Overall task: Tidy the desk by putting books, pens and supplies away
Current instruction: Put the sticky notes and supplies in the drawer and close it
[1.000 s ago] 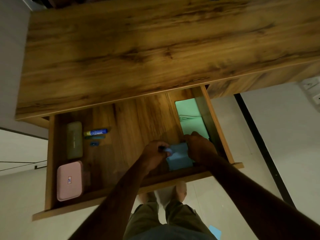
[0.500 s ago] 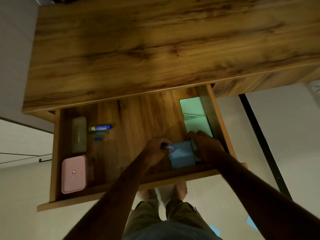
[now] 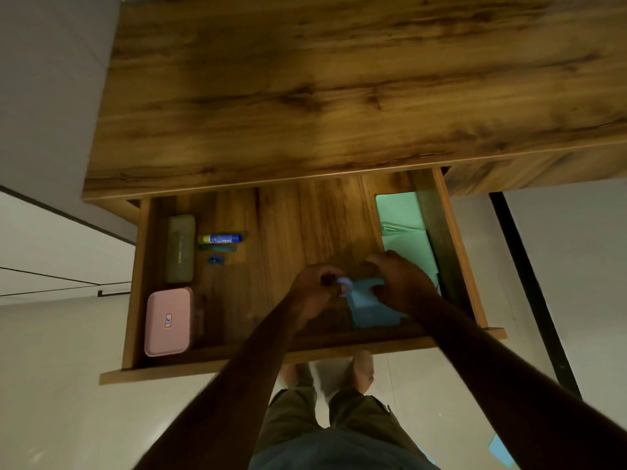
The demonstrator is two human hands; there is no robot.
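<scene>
Desk [image 3: 339, 79] top bare wood; drawer [image 3: 169, 372] below it pulled out. Far left in the drawer: pink box [image 3: 168, 322] at the front corner, olive case [image 3: 181, 247] just behind it. Beside the case, a blue stick with a yellow cap [image 3: 220, 238], a teal pen [image 3: 217, 248], then a small blue piece [image 3: 213, 260], too small to identify. Centre-right, near the drawer front: left hand [image 3: 314, 293], fingers curled, pinching a small pale ring [image 3: 345, 285] at the left edge of the blue pad [image 3: 371, 308]. Pad lies flat on the drawer floor. Right hand [image 3: 400, 283] holds its far right edge, fingers bent over, thumb on top. Green sheets [image 3: 403, 228] against the right wall. Blue scraps [image 3: 502, 452] on the floor, lower right.
</scene>
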